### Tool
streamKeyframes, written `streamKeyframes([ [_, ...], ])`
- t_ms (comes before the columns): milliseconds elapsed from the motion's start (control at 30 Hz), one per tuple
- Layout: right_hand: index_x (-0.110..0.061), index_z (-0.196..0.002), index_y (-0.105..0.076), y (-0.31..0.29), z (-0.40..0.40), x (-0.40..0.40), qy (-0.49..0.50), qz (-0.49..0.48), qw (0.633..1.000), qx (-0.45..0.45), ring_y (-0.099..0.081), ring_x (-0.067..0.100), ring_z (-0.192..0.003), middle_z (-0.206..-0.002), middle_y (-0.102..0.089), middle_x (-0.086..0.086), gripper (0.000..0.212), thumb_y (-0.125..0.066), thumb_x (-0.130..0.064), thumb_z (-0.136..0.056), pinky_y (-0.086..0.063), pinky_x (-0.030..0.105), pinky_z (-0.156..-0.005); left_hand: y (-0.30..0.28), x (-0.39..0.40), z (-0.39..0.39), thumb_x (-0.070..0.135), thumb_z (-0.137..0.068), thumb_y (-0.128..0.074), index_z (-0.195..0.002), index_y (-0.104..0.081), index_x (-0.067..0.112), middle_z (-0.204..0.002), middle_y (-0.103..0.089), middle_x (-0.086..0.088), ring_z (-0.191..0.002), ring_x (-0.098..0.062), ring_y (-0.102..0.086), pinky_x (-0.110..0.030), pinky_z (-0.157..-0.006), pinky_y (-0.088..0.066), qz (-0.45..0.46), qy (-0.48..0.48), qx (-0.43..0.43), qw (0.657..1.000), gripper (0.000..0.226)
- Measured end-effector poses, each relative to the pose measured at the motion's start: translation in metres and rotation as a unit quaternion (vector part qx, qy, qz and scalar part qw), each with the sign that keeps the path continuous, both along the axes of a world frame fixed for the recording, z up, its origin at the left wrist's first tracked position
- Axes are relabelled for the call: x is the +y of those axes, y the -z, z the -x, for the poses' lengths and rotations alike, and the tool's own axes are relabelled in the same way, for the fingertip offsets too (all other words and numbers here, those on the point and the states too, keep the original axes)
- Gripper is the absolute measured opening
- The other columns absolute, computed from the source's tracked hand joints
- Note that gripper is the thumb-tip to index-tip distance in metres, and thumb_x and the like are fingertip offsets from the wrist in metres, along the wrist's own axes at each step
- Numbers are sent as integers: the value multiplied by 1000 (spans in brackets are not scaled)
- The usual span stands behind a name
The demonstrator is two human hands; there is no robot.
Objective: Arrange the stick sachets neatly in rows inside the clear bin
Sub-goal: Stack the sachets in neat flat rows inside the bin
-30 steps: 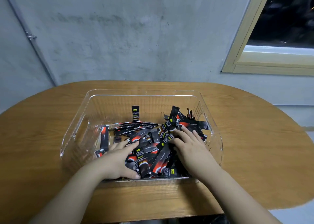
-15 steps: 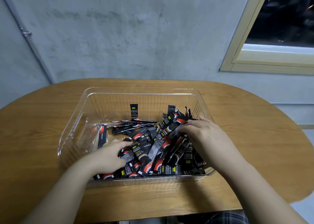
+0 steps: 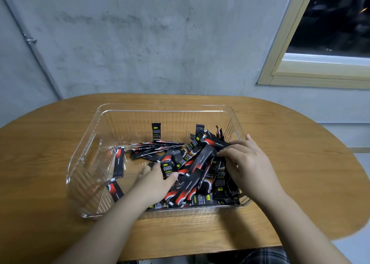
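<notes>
Head view: black stick sachets [image 3: 197, 164] lie jumbled, axes crossing, in the right half of the clear bin [image 3: 96, 143] on the tabletop [image 3: 40, 143]. Left hand [image 3: 155, 180] pinches one short sachet upright. Right hand [image 3: 245, 164], fingers [image 3: 237, 143] curled, grips sachets near the right wall, likely gathering them.

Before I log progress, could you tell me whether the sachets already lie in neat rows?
No, the stick sachets lie crisscrossed in a loose heap inside the clear bin.
</notes>
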State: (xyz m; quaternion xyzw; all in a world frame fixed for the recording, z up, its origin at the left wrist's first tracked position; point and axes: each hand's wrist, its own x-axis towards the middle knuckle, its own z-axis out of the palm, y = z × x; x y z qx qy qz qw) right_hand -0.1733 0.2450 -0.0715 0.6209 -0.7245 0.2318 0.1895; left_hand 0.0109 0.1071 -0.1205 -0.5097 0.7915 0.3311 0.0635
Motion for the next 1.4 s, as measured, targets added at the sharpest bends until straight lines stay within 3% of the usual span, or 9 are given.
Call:
streamKeyframes([
  [167, -15, -83, -74, 1, 0, -1, -5, 3, 1000, -9, -66, 25, -92, -79, -71, -3, 32, -75, 9, -62, -30, 50, -104, -1, 12, 27, 56, -93, -35, -136, -34, 7, -139, -32, -14, -130, -30, -34, -46, -106, -34, 12, 10, 31, 999, 65],
  [533, -20, -93, -73, -5, -15, 0, 26, -54, 995, 75, -62, 23, -109, -95, -70, -5, 21, -58, -23, -78, -16, 43, -113, -9, 24, 51, 31, -103, -28, -145, -27, 7, -154, -17, -14, -144, -28, -10, -38, -115, -14, 15, 47, 89, 995, 49],
  [700, -17, -120, -60, 11, -37, -26, 25, -136, 990, -6, -46, 33, -130, -129, -57, 8, 42, -58, -30, -81, -33, 52, -106, 6, 16, 48, 20, -100, -37, -135, -46, 8, -137, -47, -11, -123, -27, -47, -36, -104, -39, -2, -19, 165, 986, 38],
  [867, -36, -149, -15, 16, -42, -61, 78, -274, 957, -63, 1, 30, -146, -159, -14, -3, 52, -22, -51, -100, 1, 58, -112, 2, 14, 44, 7, -94, -42, -117, -45, 3, -122, -44, -10, -98, -20, -48, -26, -75, -38, -2, -105, 186, 977, 24],
  [967, -40, -148, -20, 24, -42, -69, 97, -330, 937, -62, 9, 32, -145, -155, -24, -2, 54, -15, -58, -97, 9, 62, -109, 0, 10, 35, 13, -90, -53, -97, -40, 15, -110, -48, -8, -91, -20, -50, -30, -72, -43, 2, -102, 198, 975, 15],
  [1067, -38, -144, -32, 26, -42, -70, 105, -352, 930, -18, 9, 34, -145, -152, -27, 0, 61, -25, -67, -91, 11, 63, -108, -5, 0, 12, 32, -84, -66, -84, -39, 24, -108, -40, 3, -105, -18, -44, -33, -90, -40, 86, -38, 135, 986, 28],
  [1133, -36, -141, -36, 26, -43, -70, 108, -351, 930, -4, 8, 34, -145, -151, -27, 2, 62, -31, -67, -87, 10, 64, -108, -11, -10, -10, 44, -83, -64, -92, -43, 29, -116, -38, 6, -117, -15, -34, -33, -99, -34, 124, 12, 69, 990, 27],
  [1233, -35, -138, -41, 28, -43, -68, 107, -336, 936, -6, 8, 32, -145, -153, -21, 4, 59, -33, -65, -88, 11, 62, -109, -14, -19, -38, 46, -89, -55, -121, -50, 31, -131, -41, 4, -122, -14, -40, -33, -105, -35, 24, 49, 23, 998, 36],
  [1400, -30, -132, -51, 33, -44, -64, 94, -274, 957, -22, 5, 24, -147, -154, -27, -5, 58, -13, -52, -93, 11, 59, -110, -14, -5, -36, 34, -97, -45, -142, -35, 20, -128, -48, -3, -87, -12, -58, -25, -81, -52, -95, -3, 102, 990, 48],
])
